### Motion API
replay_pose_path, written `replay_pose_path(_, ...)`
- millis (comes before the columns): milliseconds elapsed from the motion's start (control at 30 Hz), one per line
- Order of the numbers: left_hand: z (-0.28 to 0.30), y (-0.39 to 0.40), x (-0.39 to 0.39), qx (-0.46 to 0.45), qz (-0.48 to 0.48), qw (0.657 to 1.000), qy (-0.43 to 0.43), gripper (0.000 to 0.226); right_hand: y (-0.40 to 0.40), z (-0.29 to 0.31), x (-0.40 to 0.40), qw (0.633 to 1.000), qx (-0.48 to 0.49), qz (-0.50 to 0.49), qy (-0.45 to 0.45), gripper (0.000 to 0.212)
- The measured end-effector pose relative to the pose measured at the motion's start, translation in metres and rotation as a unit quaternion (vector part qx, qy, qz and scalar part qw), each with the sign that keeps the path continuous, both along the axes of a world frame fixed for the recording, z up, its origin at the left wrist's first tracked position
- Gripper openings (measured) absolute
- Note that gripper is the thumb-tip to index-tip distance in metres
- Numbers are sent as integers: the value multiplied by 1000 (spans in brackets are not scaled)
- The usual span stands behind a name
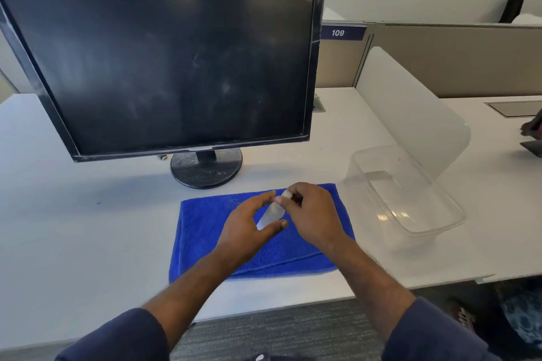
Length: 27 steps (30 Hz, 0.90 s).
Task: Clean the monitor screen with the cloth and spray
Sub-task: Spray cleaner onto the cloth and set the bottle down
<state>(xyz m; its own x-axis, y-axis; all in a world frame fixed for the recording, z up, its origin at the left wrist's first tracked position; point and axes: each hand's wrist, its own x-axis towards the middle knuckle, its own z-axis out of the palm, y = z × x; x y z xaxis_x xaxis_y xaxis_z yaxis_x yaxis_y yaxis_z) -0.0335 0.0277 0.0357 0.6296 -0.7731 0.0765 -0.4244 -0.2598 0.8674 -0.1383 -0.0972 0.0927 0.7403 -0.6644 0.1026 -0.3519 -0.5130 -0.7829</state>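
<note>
A black monitor [164, 67] stands on a round base on the white desk [73, 228]; its dark screen shows smudges and dust. In front of it a folded blue cloth [202, 231] lies flat. Above the cloth, both hands meet around a small translucent spray bottle [271, 214], which is tilted. My right hand [311, 217] pinches the bottle's top end between thumb and fingers. My left hand [249, 226] curls around the bottle's lower body, thumb under it, fingers spread; whether it grips it is unclear.
A clear plastic container [404, 193] sits on the desk right of the cloth, against a frosted divider panel [410, 105]. Beige partitions run behind. A dark object [532, 135] lies at the far right edge. The desk's front edge is close to my arms.
</note>
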Motion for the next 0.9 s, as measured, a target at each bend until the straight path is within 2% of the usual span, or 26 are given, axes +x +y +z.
replay_pose_path(133,6,-5,-4,-19,12,1000,4,28,1,1,0,999,27,18,-9,16)
replay_pose_path(233,3,-7,-4,-19,13,1000,9,15,0,2,-1,999,18,42,8,19)
replay_pose_path(400,4,-9,-3,-22,-24,999,23,10,-8,7,-4,994,-15,102,37,25)
replay_pose_path(500,6,-12,2,-29,-49,998,25,18,-14,10,-3,989,-29,141,38,22)
replay_pose_path(733,8,-20,14,-14,-86,995,43,11,-35,12,3,978,-25,204,33,17)
replay_pose_path(800,6,-22,19,-9,-88,995,46,9,-42,14,5,979,4,201,21,14)
replay_pose_path(900,-4,-22,26,6,-50,998,47,4,-58,16,9,992,24,117,-47,10)
